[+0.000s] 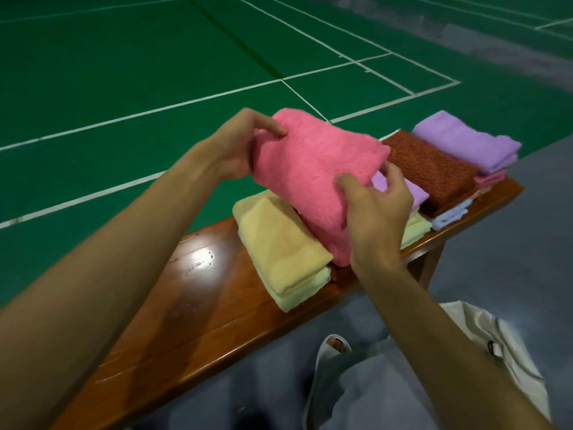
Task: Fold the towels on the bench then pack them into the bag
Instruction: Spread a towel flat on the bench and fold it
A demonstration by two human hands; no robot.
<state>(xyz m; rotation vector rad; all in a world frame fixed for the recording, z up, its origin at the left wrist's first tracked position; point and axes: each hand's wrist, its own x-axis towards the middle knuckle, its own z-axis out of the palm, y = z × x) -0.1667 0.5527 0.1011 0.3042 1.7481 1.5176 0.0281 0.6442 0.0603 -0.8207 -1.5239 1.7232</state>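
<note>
Here, left hand point(238, 144) and right hand point(375, 209) pinch a soft, light pink towel point(313, 169) by opposite edges above the bench point(192, 308).

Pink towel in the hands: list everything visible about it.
The pink towel is a plain, fluffy, terry-looking cloth, folded into a thick pad, with no pattern or label showing. It is held above the wooden bench and tilted, far corner highest. The left hand pinches its far left corner and the right hand grips its near right edge. Its lower end droops to the bench beside the pale yellow towel stack and hides part of a lilac towel.
</note>
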